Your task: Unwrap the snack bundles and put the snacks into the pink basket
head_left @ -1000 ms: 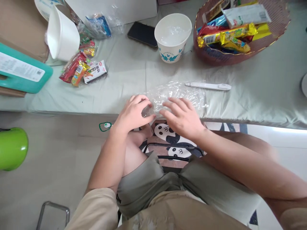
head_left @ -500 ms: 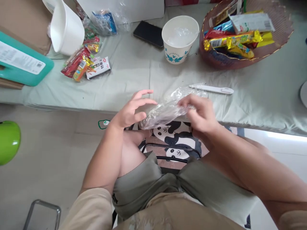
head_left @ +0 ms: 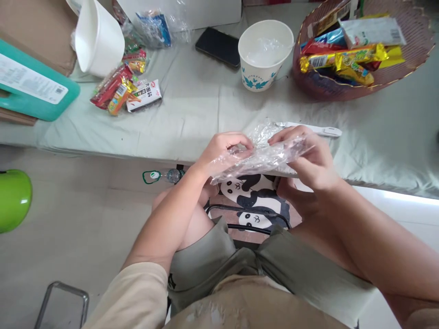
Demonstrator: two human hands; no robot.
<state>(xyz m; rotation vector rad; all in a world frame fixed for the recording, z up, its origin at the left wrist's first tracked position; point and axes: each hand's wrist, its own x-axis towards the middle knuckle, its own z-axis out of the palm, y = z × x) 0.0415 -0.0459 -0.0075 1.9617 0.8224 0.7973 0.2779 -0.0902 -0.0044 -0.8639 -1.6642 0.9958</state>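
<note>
Crumpled clear plastic bag (head_left: 260,160) is stretched between my two hands over the table's front edge. My left hand (head_left: 222,151) has its fingers curled into the film at the bag's left part, with a layer of plastic over some of them. At the other end, my right hand (head_left: 315,160) grips the bag between thumb and fingers, film lying across the fingertips. Just behind the right hand lies a slim white utility knife (head_left: 331,131), partly covered by that hand and the plastic. Whether anything sits inside the bag cannot be made out.
A paper cup (head_left: 260,77) holding clear plastic stands behind my hands, beside a black phone (head_left: 219,47). To the right is a pink glass bowl (head_left: 318,93) of wrapped snacks. Snack packs (head_left: 146,96), a white paper tub (head_left: 103,41) and a teal container (head_left: 65,103) stand left.
My left hand, spread beside the bag earlier, has moved right and closed on the film. My right hand has shifted slightly right, and the bag is lifted and pulled out between both.
</note>
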